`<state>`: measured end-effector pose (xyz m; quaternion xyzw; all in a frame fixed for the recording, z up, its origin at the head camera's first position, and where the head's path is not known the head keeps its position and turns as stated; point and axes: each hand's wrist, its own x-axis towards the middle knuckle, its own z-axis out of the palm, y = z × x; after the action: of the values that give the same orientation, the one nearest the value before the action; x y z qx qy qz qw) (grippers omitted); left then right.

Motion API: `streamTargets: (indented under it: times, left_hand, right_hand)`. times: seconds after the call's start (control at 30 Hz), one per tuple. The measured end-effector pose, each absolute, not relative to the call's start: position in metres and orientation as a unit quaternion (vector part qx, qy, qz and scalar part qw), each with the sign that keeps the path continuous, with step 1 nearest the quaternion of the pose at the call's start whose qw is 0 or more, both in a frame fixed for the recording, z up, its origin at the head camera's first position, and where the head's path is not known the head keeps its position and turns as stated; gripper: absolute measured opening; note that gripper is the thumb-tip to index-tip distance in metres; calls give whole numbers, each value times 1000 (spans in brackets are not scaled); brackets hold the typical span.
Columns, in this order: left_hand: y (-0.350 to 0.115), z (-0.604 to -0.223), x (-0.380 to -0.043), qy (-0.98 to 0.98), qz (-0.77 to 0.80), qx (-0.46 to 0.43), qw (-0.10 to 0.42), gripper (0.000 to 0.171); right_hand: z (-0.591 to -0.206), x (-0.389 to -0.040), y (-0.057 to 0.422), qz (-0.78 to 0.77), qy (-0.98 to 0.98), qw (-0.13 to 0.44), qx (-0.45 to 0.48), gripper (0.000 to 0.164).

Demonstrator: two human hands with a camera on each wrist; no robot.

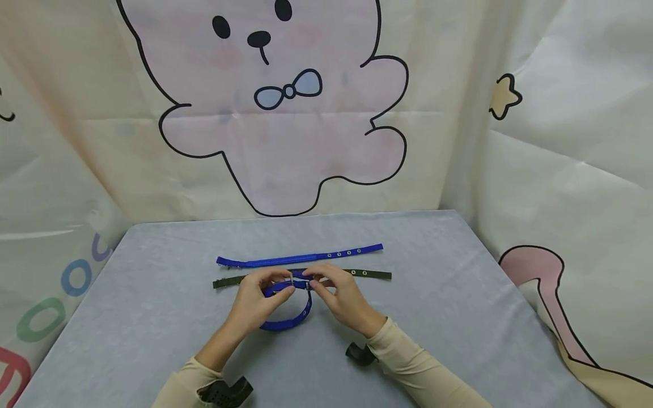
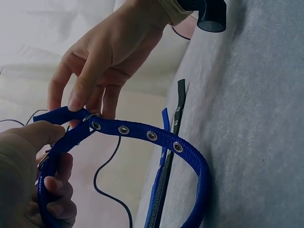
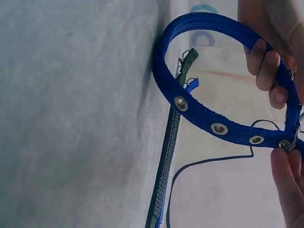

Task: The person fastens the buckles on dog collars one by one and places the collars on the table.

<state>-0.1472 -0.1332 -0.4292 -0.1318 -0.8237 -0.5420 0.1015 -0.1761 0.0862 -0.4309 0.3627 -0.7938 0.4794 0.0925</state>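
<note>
A blue collar (image 1: 287,324) with metal eyelets is bent into a loop, its lower curve close over the table. My left hand (image 1: 257,299) pinches it near the metal buckle (image 2: 43,161) between thumb and fingers. On the other side, my right hand (image 1: 343,293) pinches the strap's end part beside a metal ring (image 3: 294,138). The strap passes through this ring, with one eyelet right at it. Both hands are close together, fingertips nearly meeting. Behind them lies a dark green collar (image 1: 376,274), its middle hidden by the hands.
Farther back, a second blue collar (image 1: 285,260) lies stretched out, roughly parallel to the green one. The table (image 1: 153,317) has a grey-blue cloth, and printed curtains (image 1: 428,164) stand behind and at both sides. Each wrist carries a black camera mount (image 1: 229,392).
</note>
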Motion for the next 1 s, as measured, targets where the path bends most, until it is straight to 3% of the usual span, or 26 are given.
streamTargets:
  times: [0.4,0.8,1.0]
  left_hand:
    - [-132,-431,-148,-819,-544,-146,110,21]
    - [-130,-433,-146,-829,-524,-157,114,22]
    - [-131,-432,-146,-830,-519,-165,116,24]
  right_hand:
    - [-429,-177,86,497,-776,72,381,6]
    - [-430,-177,87,467,-779,79,410,13]
    - [-429,-176,86,448,-793,83,405,8]
